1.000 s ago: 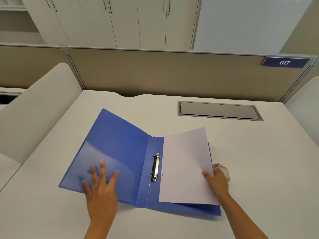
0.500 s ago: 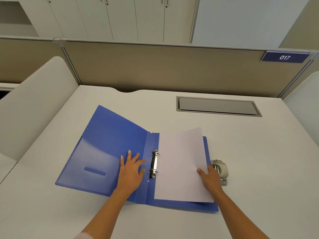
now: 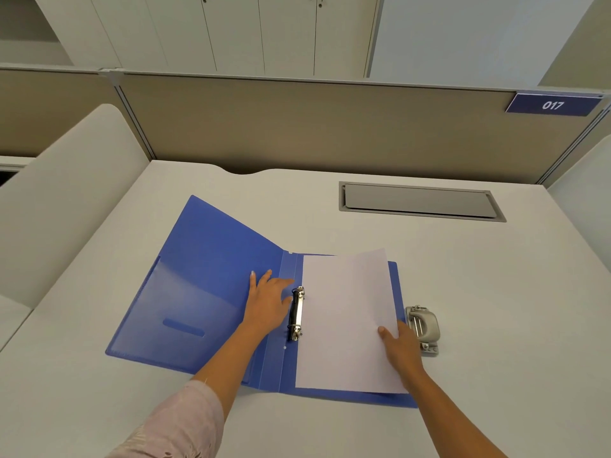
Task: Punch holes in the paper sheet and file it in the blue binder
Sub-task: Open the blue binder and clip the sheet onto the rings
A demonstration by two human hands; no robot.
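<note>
Paper sheet (image 3: pixel 347 319) on blue binder (image 3: pixel 211 276); right hand (image 3: pixel 401 347) grip pinches edge; left hand (image 3: pixel 267 302) flat.

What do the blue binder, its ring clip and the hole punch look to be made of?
Blue binder: thin plastic, semi-glossy; its inner pocket is translucent and catches light. Ring clip: bright metal with shiny highlights, plus a black part whose material is unclear. Hole punch: grey body, probably painted metal or plastic, with bright metal parts on top.
</note>
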